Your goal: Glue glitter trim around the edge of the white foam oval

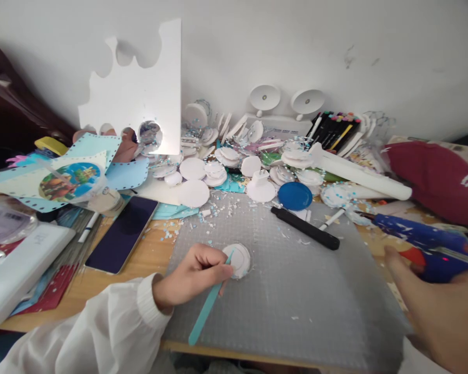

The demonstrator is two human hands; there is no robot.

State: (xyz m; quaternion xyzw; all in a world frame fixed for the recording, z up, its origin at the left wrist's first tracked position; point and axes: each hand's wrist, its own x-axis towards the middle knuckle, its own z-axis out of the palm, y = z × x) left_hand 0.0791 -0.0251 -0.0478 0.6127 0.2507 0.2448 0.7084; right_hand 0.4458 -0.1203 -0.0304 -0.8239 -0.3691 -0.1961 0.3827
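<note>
My left hand [205, 272] pinches teal tweezers [206, 311], whose pointed tip lies over a small white disc [239, 261]. The fingertips touch the disc's left side; it is round, with a ring-shaped line on top, and lies on the grey cutting mat [304, 291]. At the right edge, my right hand [444, 306] is blurred, beside a blue hot glue gun [425, 234] with an orange trigger and a small red light. Its thumb stretches out near the trigger. The other fingers are mostly hidden, so I cannot tell whether they grip the handle.
Behind the mat are piled white discs [194, 194], a blue round lid [295, 196] and a black pen-like tool [306, 227]. A phone [122, 236] lies left. A cut-out white board [140, 88] stands behind; a maroon cap [429, 176] is at right.
</note>
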